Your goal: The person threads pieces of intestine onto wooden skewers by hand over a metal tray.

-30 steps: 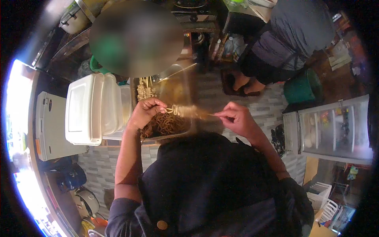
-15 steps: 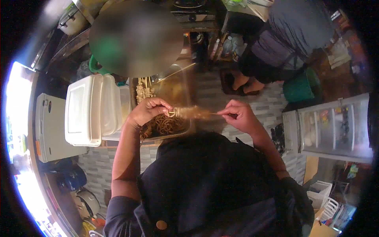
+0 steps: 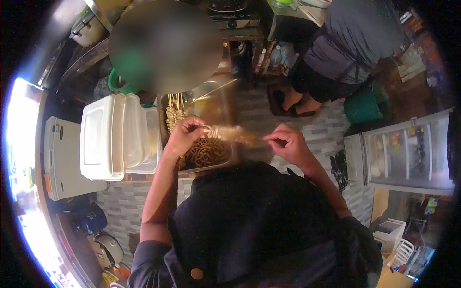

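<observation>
Between my two hands a skewer (image 3: 233, 134) threaded with pale coiled food lies nearly level over a metal tray (image 3: 231, 161). My left hand (image 3: 185, 139) pinches the food at the skewer's left end. The fingertips of my right hand (image 3: 287, 141) are closed on the thin right end of the stick. Below the skewer, loose brown coiled pieces (image 3: 206, 151) fill the near part of the tray. Finished-looking skewers (image 3: 175, 113) lie at the tray's left side, and a bare stick (image 3: 213, 91) rests across its far part. The held food is partly blurred.
White plastic containers (image 3: 103, 137) stand left of the tray, beside a white cooler box (image 3: 67, 158). Another person (image 3: 345, 53) stands at the upper right near a green bucket (image 3: 367, 103). A clear-fronted drawer unit (image 3: 408, 156) is at the right. A blurred patch covers the upper middle.
My left hand has shifted a little over the pale food on the skewer. My right hand keeps its pinch on the stick, almost in the same place.
</observation>
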`<state>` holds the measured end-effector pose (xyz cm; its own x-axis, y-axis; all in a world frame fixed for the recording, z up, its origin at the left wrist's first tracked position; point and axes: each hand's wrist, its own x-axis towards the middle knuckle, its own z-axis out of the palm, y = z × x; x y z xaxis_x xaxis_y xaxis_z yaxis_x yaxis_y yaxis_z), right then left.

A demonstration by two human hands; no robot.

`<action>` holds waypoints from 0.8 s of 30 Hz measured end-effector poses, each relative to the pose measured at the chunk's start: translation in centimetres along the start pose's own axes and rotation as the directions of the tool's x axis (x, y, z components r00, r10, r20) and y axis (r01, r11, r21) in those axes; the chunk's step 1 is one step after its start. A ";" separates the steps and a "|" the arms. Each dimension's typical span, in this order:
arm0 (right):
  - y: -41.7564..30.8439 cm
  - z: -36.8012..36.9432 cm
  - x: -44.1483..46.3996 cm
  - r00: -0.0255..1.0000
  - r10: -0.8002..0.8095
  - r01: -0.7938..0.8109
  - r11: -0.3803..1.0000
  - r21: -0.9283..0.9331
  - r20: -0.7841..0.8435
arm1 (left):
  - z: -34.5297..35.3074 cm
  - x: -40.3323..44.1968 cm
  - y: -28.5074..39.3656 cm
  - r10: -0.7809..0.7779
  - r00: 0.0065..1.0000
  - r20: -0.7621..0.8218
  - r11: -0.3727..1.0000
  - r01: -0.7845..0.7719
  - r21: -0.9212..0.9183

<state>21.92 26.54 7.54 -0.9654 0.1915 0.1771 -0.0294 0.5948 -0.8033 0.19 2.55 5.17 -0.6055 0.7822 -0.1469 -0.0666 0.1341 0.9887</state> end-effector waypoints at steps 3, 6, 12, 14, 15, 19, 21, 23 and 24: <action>0.0 0.2 0.1 0.995 -0.008 0.009 1.000 0.002 -0.096 | -0.1 -0.4 0.7 0.074 0.997 -0.022 0.997 -0.073 0.027; -0.1 0.0 0.3 0.989 -0.083 0.073 0.994 -0.084 -0.125 | 0.4 -1.2 1.9 0.050 0.992 -0.119 0.998 -0.045 0.044; -0.1 0.0 0.3 0.992 -0.043 0.033 0.996 -0.085 -0.118 | 1.0 -1.7 2.4 0.054 0.981 -0.186 0.985 -0.022 0.169; -0.2 0.0 0.4 0.992 -0.055 0.043 0.994 -0.096 -0.117 | 1.0 -1.6 1.5 0.029 0.967 -0.252 0.996 -0.006 0.091; -0.2 0.0 0.4 0.992 -0.056 0.045 0.994 -0.095 -0.116 | 1.0 -1.6 1.3 0.029 0.967 -0.254 0.996 -0.006 0.091; -0.3 0.0 0.5 0.993 -0.046 0.036 0.995 -0.088 -0.109 | 1.1 -1.6 1.1 0.095 0.946 -0.309 0.988 -0.052 0.143; -0.4 0.1 0.6 0.992 -0.051 0.042 0.996 -0.083 -0.112 | 1.2 -1.7 1.4 0.087 0.943 -0.321 0.989 -0.044 0.140; -0.4 0.0 0.6 0.995 -0.049 0.040 0.995 -0.095 -0.092 | 1.4 -1.9 2.3 0.091 0.934 -0.345 0.984 -0.032 0.173; -0.3 -0.1 0.7 0.995 -0.048 0.039 0.995 -0.095 -0.091 | 1.4 -1.9 2.4 0.090 0.934 -0.345 0.985 -0.032 0.172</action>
<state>21.32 26.52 7.96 -0.9352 0.2331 0.2664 -0.0424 0.6735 -0.7380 2.30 2.26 7.76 -0.8454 0.5329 -0.0380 0.0899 0.2119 0.9732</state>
